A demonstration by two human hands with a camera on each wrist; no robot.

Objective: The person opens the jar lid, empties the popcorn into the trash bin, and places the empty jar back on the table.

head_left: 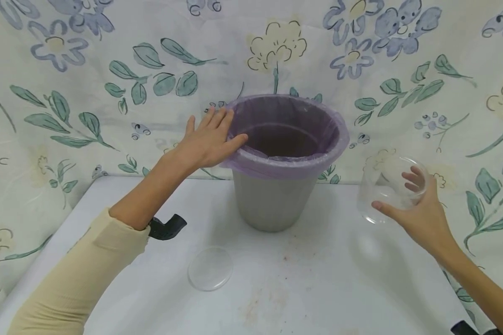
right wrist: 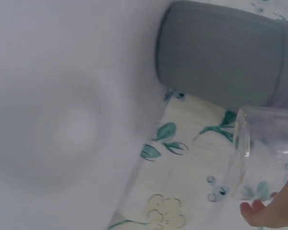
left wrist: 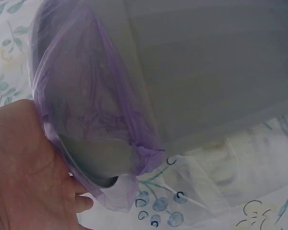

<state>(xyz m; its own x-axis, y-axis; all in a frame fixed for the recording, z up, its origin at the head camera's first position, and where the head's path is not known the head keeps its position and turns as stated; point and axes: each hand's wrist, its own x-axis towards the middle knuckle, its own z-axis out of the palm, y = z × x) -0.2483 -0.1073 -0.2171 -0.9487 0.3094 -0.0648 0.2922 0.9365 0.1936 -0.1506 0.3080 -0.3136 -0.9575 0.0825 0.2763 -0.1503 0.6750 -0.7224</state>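
A grey bin [head_left: 272,200] stands at the back of the table, lined with a thin purple bag [head_left: 276,168] folded over its rim. My left hand [head_left: 207,142] rests on the rim's left side, fingers spread and fairly straight; the left wrist view shows the palm against the bag-covered edge [left wrist: 43,115]. To the right of the bin, my right hand [head_left: 423,218] grips a clear jar [head_left: 370,197], thumb and fingers on opposite sides. The jar [right wrist: 264,158] looks see-through, tilted and held above the table. A clear round lid [head_left: 210,269] lies flat left of centre.
Reddish-brown crumbs and smears [head_left: 261,302] mark the white table [head_left: 159,288] in front of the bin. Floral cloth [head_left: 159,116] hangs close behind the bin and along the table's sides. Black straps [head_left: 167,228] sit at both wrists.
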